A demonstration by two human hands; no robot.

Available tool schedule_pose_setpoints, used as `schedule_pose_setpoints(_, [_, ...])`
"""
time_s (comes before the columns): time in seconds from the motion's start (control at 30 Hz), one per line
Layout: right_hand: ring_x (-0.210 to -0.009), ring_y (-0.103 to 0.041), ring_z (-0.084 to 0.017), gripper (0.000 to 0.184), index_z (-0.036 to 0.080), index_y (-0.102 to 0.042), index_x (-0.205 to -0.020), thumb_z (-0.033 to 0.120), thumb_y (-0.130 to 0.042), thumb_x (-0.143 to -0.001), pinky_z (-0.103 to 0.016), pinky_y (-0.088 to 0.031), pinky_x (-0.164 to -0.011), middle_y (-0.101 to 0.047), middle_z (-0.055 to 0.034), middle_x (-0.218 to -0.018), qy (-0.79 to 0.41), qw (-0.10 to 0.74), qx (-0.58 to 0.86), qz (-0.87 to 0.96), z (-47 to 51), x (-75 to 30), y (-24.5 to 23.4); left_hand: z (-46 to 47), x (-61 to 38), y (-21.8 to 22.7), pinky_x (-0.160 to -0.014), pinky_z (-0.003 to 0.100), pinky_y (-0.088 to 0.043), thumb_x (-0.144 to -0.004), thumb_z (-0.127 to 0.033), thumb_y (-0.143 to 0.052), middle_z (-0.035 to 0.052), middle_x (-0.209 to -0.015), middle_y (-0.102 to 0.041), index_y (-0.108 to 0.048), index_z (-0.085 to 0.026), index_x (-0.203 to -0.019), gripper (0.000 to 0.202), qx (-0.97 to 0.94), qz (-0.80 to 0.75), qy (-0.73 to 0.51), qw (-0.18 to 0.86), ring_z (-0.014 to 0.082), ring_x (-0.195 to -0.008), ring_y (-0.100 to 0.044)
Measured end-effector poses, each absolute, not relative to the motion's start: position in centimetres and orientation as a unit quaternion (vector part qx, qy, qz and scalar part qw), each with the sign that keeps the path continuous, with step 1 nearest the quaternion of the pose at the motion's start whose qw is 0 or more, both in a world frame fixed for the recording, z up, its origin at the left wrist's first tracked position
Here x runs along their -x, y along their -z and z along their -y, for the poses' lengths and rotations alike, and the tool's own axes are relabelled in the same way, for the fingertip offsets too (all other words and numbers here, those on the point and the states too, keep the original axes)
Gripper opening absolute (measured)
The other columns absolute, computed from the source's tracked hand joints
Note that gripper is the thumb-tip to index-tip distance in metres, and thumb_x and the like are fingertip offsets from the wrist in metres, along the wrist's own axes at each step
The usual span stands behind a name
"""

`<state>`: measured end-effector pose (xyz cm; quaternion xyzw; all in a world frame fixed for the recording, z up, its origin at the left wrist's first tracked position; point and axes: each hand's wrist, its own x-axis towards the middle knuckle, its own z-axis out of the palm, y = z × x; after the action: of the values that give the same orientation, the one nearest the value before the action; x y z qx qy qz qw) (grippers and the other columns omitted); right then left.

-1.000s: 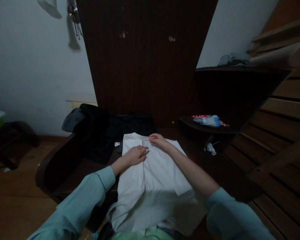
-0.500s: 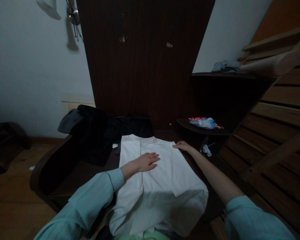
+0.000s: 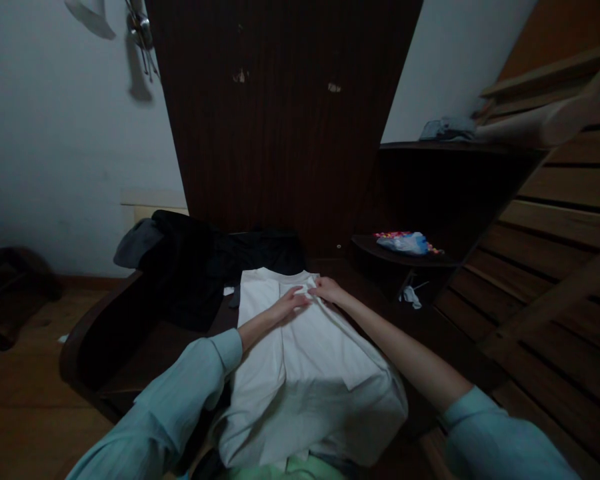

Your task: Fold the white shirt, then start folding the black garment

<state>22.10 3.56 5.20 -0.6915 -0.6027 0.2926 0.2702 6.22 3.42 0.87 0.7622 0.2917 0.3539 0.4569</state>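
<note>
A white shirt (image 3: 305,353) lies spread over the dark wooden seat, its collar away from me and its lower part hanging toward my lap. Its left side has a fold running lengthwise. My right hand (image 3: 329,291) pinches the right shoulder edge, which is drawn inward over the shirt's upper part. Close beside it, my left hand (image 3: 289,304) rests on the cloth below the collar, fingers stretched out and thumb apart. The fingertips of both hands are near each other, at the gathered cloth.
Black clothing (image 3: 190,267) and a grey cap-like item (image 3: 139,243) lie on the seat's left end, by a curved armrest (image 3: 77,353). At right stand corner shelves (image 3: 405,259) with a colourful plastic packet (image 3: 404,243), beside wooden slats (image 3: 555,267).
My right hand has moved left, bringing the shirt's right shoulder edge inward. My left hand has slid up toward the collar. The camera view has shifted slightly.
</note>
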Motion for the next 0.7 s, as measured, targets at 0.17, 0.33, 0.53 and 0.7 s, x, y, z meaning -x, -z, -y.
schedule_pose_setpoints(0.17, [-0.045,-0.052,-0.009,0.033,0.014,-0.052,-0.055,0.039,-0.052,-0.078,-0.020,-0.042,-0.048,-0.055,-0.0007,-0.047,-0.481,0.263,0.604,0.579,-2.4,-20.9,-4.6,-5.6,-6.2,-0.9,-0.056,0.016,-0.040,-0.079,-0.021,-0.056,-0.0019,-0.066,-0.060,-0.046,-0.019,-0.123,0.044,-0.632,-0.303,-0.329,0.633,0.0049,-0.053,-0.051])
schedule_pose_setpoints(0.33, [-0.055,-0.053,-0.009,0.027,0.015,-0.054,-0.063,0.040,-0.056,-0.073,-0.019,-0.039,-0.053,-0.058,0.0005,-0.058,-0.369,0.268,0.600,0.657,2.3,-25.7,-5.6,-6.4,-6.5,-0.8,-0.046,0.016,-0.031,-0.069,-0.019,-0.064,-0.0025,-0.061,-0.054,-0.064,-0.011,-0.095,0.027,-0.691,-0.324,-0.242,0.599,0.0034,-0.047,-0.041])
schedule_pose_setpoints(0.53, [-0.062,-0.052,-0.013,0.023,0.017,-0.056,-0.066,0.038,-0.064,-0.062,-0.022,-0.033,-0.054,-0.060,-0.0009,-0.068,-0.178,0.041,0.653,0.735,11.0,-30.8,-4.2,-6.6,-6.9,-0.8,-0.037,0.016,-0.021,-0.068,-0.016,-0.059,-0.0092,-0.040,-0.038,-0.063,-0.010,-0.084,0.017,-0.699,-0.348,-0.223,0.583,0.0036,-0.034,-0.032])
schedule_pose_setpoints(0.7, [-0.081,-0.056,-0.020,0.013,0.017,-0.056,-0.075,0.027,-0.052,-0.069,-0.026,-0.037,-0.069,-0.061,-0.0074,-0.085,-0.122,0.010,0.644,0.756,13.6,-30.6,-3.6,-7.6,-7.3,-1.9,-0.037,0.016,-0.023,-0.061,-0.007,-0.058,-0.0084,-0.043,-0.042,-0.063,-0.010,-0.081,0.021,-0.700,-0.356,-0.234,0.573,0.0035,-0.036,-0.035])
